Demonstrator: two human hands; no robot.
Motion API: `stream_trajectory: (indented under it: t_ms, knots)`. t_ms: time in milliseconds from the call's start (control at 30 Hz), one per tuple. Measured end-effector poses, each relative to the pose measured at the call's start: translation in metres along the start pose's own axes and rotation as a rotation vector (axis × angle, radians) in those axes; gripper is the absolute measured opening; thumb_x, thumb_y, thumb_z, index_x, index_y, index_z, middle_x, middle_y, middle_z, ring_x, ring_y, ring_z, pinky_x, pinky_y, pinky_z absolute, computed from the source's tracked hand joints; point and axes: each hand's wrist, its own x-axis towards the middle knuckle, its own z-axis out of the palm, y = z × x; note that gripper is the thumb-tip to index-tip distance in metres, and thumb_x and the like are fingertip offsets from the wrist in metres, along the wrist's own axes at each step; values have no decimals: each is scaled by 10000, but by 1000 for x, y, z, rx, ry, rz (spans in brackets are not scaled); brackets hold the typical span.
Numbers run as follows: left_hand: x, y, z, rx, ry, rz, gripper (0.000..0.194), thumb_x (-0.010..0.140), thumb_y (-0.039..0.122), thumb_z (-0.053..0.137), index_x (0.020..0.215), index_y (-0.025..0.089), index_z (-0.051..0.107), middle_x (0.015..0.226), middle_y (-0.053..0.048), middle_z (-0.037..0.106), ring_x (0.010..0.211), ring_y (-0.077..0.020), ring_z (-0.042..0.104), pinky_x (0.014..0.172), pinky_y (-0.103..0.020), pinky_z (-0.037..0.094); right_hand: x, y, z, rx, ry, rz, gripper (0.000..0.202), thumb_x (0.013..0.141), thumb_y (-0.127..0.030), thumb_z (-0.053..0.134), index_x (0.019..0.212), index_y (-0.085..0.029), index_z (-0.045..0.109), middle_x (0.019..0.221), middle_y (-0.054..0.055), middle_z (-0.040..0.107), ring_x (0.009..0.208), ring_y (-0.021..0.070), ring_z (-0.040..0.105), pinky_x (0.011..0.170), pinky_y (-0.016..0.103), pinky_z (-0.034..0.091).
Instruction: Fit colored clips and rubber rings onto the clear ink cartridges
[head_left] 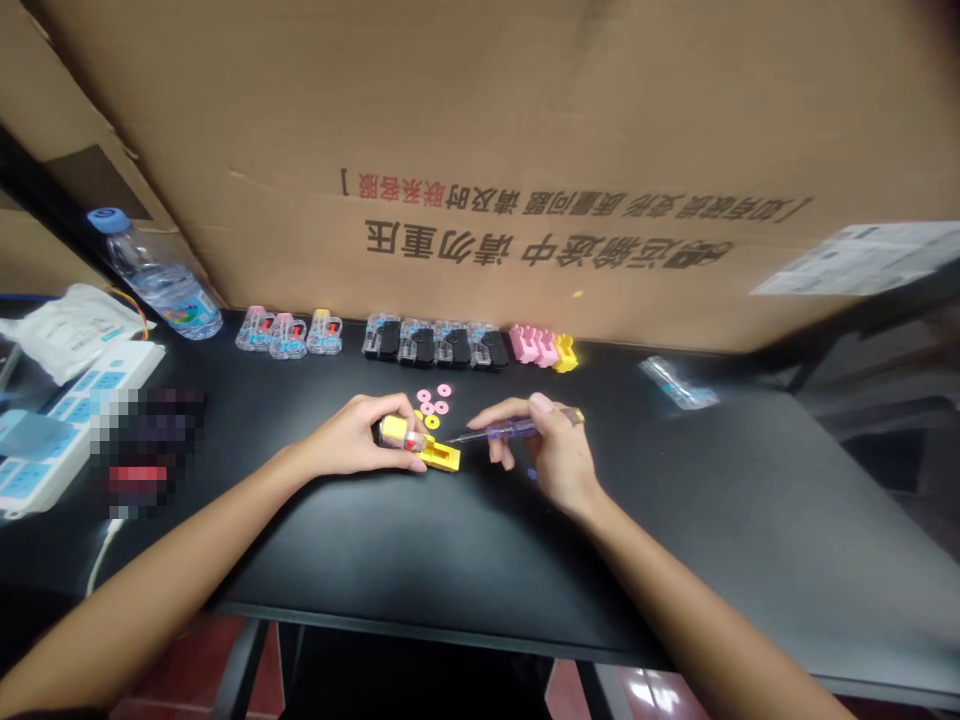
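Observation:
My left hand (356, 437) is closed around a small plastic toy assembly (395, 432), clear with a yellow top and a red bit inside. A yellow plastic piece (444, 458) with a slot sticks out to its right, low over the black table. Between the fingers of my right hand (564, 455) is a slim screwdriver (511, 428) with a clear purple handle. Its tip points left and ends close to the yellow piece; whether they touch I cannot tell. Just beyond lie several pink discs (442, 407) and a yellow disc (432, 422), each with a hole.
Along a cardboard wall (480, 120) stand clear toy parts (288, 336), clear-and-black parts (435, 343), pink pieces (525, 343) and a yellow piece (565, 353). At left are a water bottle (169, 285) and a power strip (82, 420). A clear packet (679, 383) lies right.

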Motion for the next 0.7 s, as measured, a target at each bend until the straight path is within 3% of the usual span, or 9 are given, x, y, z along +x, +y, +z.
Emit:
stream_trajectory:
  t_ms: [67,200,467,700]
  knots:
    - [0,2,1,24,8,-17,362,809,401,929,991,204,685,999,-22,816,894,-184,771,822,-278,555,-2,1,9,75,2,122,617,1031,-677,531,843,-164,818,553,48,690,435,175,603,506,328,494]
    - [0,5,1,75,11,-26,352,816,405,921,985,201,690,947,-3,815,829,-165,758,778,-252,541,-4,0,20,56,-31,181,394,958,-552,733,800,-192,736,627,30,747,531,185,712,631,323,577]
    - [0,5,-1,124,6,-74,390,799,459,927,978,194,704,758,40,742,654,-123,636,654,-223,461,0,8,16,-3,-68,223,129,895,-336,721,864,-211,720,544,-27,676,650,218,774,686,321,593]
    - [0,6,-2,110,-13,-76,398,799,464,924,992,192,706,775,33,746,670,-129,639,670,-228,469,2,11,11,-2,-146,221,89,865,-289,692,854,-204,717,568,-36,653,605,194,749,679,324,599]
